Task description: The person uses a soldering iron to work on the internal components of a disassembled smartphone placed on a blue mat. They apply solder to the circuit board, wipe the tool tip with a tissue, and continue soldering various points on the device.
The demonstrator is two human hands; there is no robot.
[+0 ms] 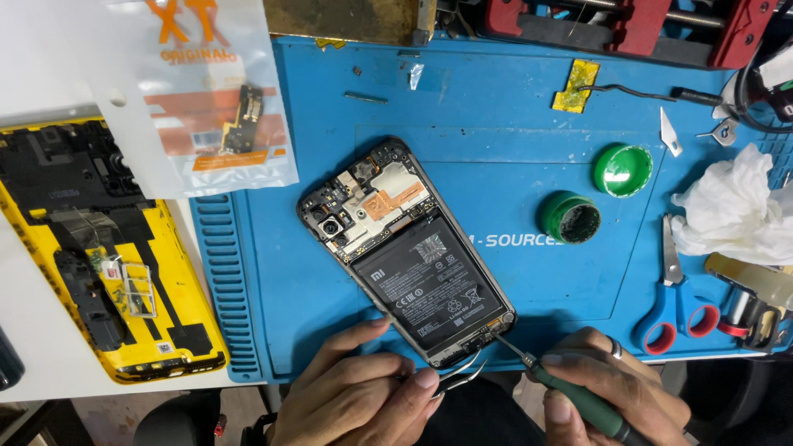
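Clearly, right hand [611,384] gripping screwdriver [578,396], left hand [359,388] pinching tweezers [458,376]; a slipped tip might gouge the opened phone [409,252] battery

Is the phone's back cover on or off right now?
Off. The phone lies face down on the blue mat with battery and circuit boards exposed; a yellow back cover lies apart.

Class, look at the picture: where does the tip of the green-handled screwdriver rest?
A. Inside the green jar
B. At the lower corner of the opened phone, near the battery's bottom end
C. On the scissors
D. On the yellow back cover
B: the right hand holds the screwdriver with its tip at the lower corner of the phone, just below the battery.
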